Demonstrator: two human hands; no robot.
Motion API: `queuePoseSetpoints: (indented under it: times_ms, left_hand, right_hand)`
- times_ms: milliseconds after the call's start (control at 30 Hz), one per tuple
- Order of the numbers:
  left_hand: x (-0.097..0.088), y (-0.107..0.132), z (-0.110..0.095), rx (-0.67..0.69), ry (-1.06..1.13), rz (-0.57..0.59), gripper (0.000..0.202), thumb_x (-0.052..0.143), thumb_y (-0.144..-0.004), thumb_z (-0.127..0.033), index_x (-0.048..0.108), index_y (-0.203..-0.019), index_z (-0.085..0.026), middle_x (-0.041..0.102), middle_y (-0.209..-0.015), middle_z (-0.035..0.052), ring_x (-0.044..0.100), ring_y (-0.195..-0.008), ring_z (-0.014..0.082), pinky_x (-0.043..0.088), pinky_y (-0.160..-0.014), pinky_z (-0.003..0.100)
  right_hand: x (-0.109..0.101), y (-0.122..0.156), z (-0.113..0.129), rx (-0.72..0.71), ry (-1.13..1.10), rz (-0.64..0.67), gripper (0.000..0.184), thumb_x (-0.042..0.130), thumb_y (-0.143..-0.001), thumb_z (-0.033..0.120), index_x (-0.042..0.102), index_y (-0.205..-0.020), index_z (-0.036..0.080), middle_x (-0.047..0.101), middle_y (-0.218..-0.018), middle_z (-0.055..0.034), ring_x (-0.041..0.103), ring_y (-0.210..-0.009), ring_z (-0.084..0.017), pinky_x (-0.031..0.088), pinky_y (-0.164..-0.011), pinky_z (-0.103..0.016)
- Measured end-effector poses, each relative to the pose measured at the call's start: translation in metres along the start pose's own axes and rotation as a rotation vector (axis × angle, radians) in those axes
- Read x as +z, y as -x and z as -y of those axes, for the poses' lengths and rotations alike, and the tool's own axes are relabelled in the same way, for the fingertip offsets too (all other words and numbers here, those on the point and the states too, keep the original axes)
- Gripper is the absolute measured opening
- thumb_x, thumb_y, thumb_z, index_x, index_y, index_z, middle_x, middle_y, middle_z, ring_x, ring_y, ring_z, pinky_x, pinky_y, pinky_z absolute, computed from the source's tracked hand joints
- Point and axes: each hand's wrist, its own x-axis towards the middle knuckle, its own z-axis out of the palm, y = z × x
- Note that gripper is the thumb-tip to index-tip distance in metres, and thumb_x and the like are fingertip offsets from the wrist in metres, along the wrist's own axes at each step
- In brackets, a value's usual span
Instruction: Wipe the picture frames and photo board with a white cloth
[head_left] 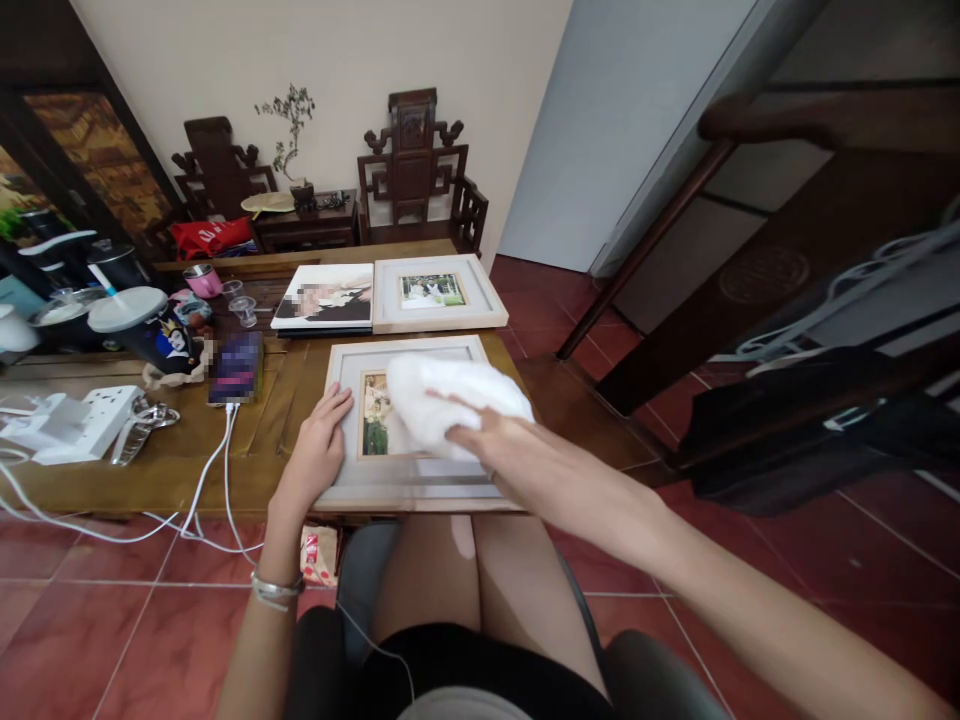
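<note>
A light wooden picture frame [411, 485] lies flat near the table's front edge, with a small photo [375, 420] in its mat. My left hand [322, 435] grips the frame's left edge, its fingertips on the border. Bunched in my right hand [491, 435] is a white cloth [457, 390], spread over the middle and right of the frame. It covers part of the photo. Motion blurs the right hand and cloth. Beyond them lies a second picture frame [480, 290] with an outdoor photo, beside a photo panel [326, 298].
Left on the wooden table [292, 385] are a phone [236, 368] with white cables, a power strip [97, 425], a lidded tumbler [165, 335], a pink cup [201, 280] and small clear cups [242, 308]. Carved chairs [412, 160] stand behind; a wooden rack [675, 330] is to the right.
</note>
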Motion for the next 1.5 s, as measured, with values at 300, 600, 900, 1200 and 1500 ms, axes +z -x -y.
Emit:
queuePoseSetpoints:
  times_ms: [300,600,900,1200,1500]
  left_hand:
    - [0.001,0.001,0.002,-0.003,0.012,-0.003,0.046,0.036,-0.087,-0.008,0.061,-0.126,-0.011,0.056,-0.138,0.0137,0.038,-0.140,0.0239,0.031,-0.117,0.049]
    - [0.003,0.001,0.005,0.013,0.037,-0.030,0.046,0.038,-0.086,-0.008,0.062,-0.125,-0.013,0.057,-0.138,0.0118,0.039,-0.140,0.0238,0.030,-0.118,0.049]
    - [0.003,0.001,0.005,0.031,0.009,-0.015,0.047,0.037,-0.086,-0.008,0.060,-0.126,-0.007,0.056,-0.138,0.0162,0.038,-0.140,0.0253,0.031,-0.117,0.048]
    - [0.003,0.002,0.009,0.049,0.007,-0.001,0.046,0.036,-0.087,-0.009,0.060,-0.127,-0.010,0.056,-0.139,0.0143,0.038,-0.140,0.0246,0.031,-0.117,0.050]
    - [0.004,0.002,0.007,0.014,0.044,-0.017,0.044,0.037,-0.088,-0.011,0.061,-0.125,-0.010,0.057,-0.137,0.0154,0.039,-0.140,0.0248,0.031,-0.117,0.049]
  right_hand:
    - [0.032,-0.082,-0.048,0.105,0.433,-0.155,0.052,0.046,-0.079,-0.007,0.065,-0.121,0.018,0.037,-0.153,-0.0109,0.028,-0.140,-0.042,0.026,-0.108,-0.063]
    - [0.012,-0.027,0.014,0.028,0.213,0.173,0.051,0.047,-0.071,-0.006,0.068,-0.114,0.012,0.057,-0.133,-0.0205,0.060,-0.110,-0.032,0.045,-0.092,-0.041]
    - [0.018,0.006,0.039,0.036,0.031,0.159,0.058,0.045,-0.071,-0.007,0.065,-0.120,0.015,0.046,-0.146,-0.0179,0.048,-0.129,-0.034,0.040,-0.105,-0.046]
    - [0.051,-0.068,-0.032,0.127,0.132,-0.150,0.061,0.044,-0.073,-0.004,0.056,-0.132,0.009,0.026,-0.156,-0.0193,0.020,-0.143,-0.040,0.024,-0.110,-0.064]
    - [0.050,-0.071,-0.025,0.093,0.227,-0.016,0.059,0.042,-0.076,-0.004,0.060,-0.129,0.011,0.033,-0.154,-0.0151,0.020,-0.141,-0.046,0.023,-0.106,-0.071]
